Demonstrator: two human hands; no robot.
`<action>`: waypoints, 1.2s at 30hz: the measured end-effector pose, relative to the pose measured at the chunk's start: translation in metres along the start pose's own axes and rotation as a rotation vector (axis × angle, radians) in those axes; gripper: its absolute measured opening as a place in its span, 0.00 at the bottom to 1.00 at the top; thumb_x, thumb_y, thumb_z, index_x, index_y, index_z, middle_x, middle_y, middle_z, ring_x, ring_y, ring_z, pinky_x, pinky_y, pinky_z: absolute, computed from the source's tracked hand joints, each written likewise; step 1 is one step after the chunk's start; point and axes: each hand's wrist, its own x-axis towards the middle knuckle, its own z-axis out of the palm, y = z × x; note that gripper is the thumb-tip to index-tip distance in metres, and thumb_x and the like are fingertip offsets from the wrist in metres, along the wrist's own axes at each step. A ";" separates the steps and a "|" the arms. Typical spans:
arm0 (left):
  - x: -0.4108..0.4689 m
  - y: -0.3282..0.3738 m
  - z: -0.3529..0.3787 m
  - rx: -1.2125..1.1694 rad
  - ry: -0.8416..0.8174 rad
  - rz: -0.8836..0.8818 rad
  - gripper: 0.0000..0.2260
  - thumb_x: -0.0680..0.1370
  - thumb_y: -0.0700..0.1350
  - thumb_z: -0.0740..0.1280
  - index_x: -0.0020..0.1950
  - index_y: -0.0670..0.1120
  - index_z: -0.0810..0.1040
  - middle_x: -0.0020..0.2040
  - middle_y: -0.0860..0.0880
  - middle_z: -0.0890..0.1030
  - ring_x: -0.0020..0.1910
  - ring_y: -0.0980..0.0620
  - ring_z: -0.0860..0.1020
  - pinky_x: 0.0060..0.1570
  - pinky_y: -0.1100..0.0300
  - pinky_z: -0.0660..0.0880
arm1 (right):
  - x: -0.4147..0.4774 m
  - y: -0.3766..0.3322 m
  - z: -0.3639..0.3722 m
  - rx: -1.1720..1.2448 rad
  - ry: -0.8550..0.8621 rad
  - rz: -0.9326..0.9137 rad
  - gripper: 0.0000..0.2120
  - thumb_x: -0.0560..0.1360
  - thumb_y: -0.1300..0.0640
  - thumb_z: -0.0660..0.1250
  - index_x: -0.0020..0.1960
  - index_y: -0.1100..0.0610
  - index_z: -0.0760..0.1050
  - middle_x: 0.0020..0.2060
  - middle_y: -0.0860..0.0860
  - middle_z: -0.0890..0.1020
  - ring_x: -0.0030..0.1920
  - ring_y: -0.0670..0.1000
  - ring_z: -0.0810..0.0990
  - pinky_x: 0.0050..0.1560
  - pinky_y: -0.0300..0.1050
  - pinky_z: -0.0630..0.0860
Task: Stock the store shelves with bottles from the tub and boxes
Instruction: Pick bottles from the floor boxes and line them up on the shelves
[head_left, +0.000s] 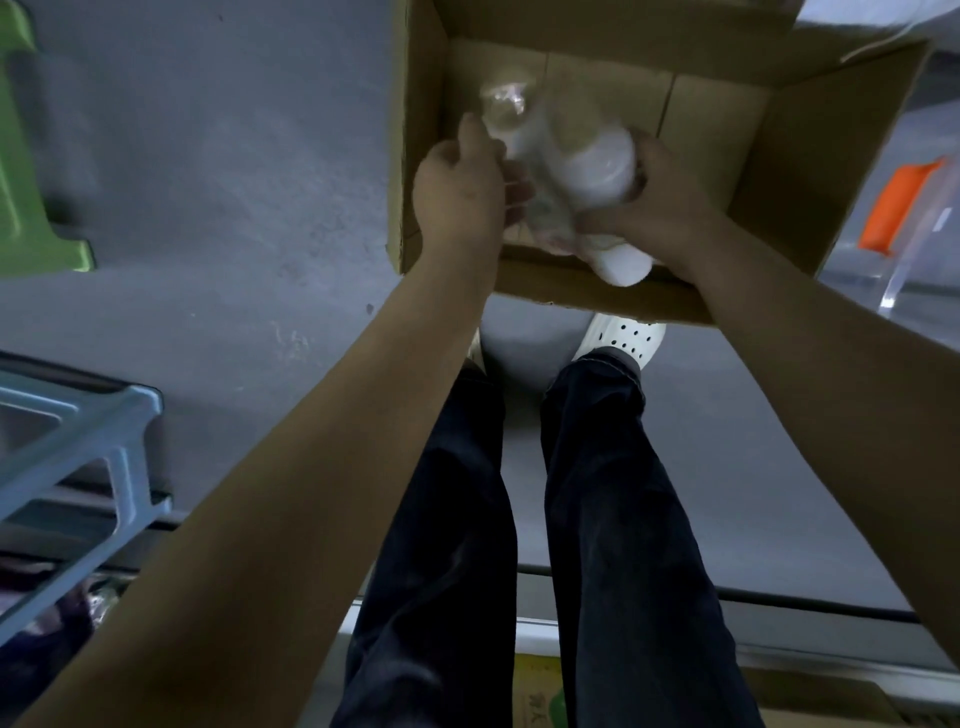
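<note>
An open cardboard box (789, 171) stands on the grey floor in front of my feet. Both my hands are inside it. My left hand (460, 192) grips a clear plastic bottle (506, 119) on the left. My right hand (660, 208) holds white-capped bottles (597, 166) on the right, with one white bottle end (623, 262) sticking out below the hand near the box's front wall. The bottles are blurred, and their exact number is unclear.
A green plastic stool (21, 171) is at the far left, with a light blue stool (83, 447) below it. A clear tub with an orange clip (893, 213) sits right of the box. Another cardboard box (540, 691) lies behind my legs.
</note>
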 end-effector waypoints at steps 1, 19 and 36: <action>0.008 -0.002 -0.004 0.020 0.031 0.019 0.14 0.82 0.52 0.56 0.49 0.45 0.77 0.37 0.48 0.82 0.36 0.49 0.81 0.43 0.53 0.80 | -0.002 -0.001 -0.004 0.100 0.018 0.037 0.38 0.65 0.58 0.77 0.71 0.49 0.67 0.60 0.46 0.77 0.58 0.46 0.76 0.57 0.46 0.76; 0.040 -0.037 -0.030 0.286 -0.528 -0.064 0.34 0.74 0.73 0.52 0.60 0.50 0.82 0.55 0.46 0.84 0.54 0.47 0.83 0.62 0.47 0.74 | -0.037 0.010 0.002 1.133 -0.112 0.212 0.23 0.74 0.54 0.60 0.68 0.58 0.72 0.64 0.58 0.79 0.64 0.60 0.78 0.65 0.62 0.72; -0.111 0.043 -0.086 0.114 -0.718 0.027 0.20 0.81 0.58 0.60 0.64 0.46 0.77 0.60 0.44 0.81 0.60 0.45 0.80 0.63 0.47 0.74 | -0.158 -0.081 -0.048 1.017 -0.187 0.220 0.19 0.69 0.50 0.65 0.59 0.53 0.79 0.60 0.55 0.82 0.62 0.58 0.79 0.66 0.64 0.70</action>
